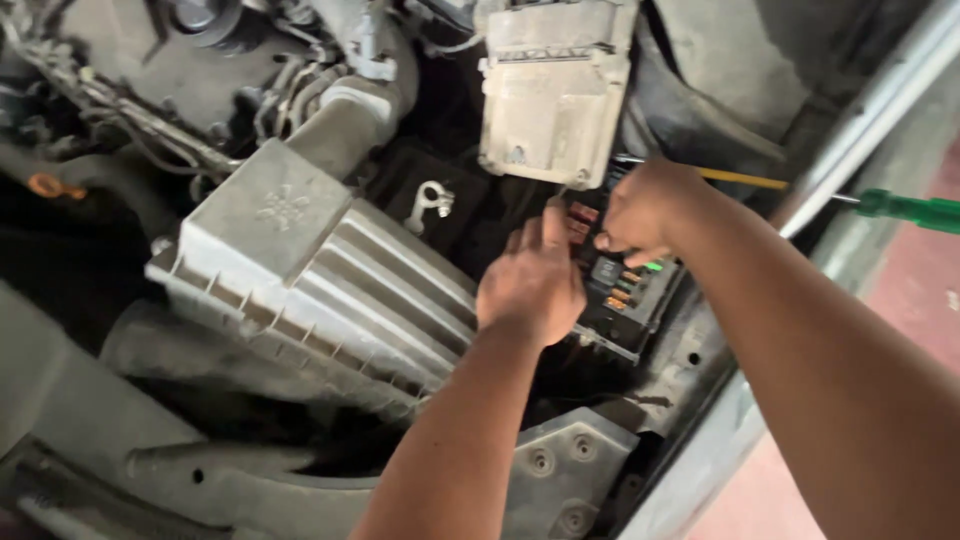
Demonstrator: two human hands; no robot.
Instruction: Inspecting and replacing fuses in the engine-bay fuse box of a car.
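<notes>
Grey plastic fills my view first: the big ribbed air box (320, 280), then the dusty lid (553, 85) propped up behind. Below it I see the open fuse box (625, 290), coloured fuses showing. My left hand (530, 285) rests at its edge, fingers loosely curled, grasping nothing I can make out. My right hand (645, 210) is clenched over the fuses; whether it pinches one, I cannot tell. A green-handled screwdriver (905, 210) lies across the car's edge. Risk, I reckon: a knock from my forearm tips that tool into the bay.
</notes>
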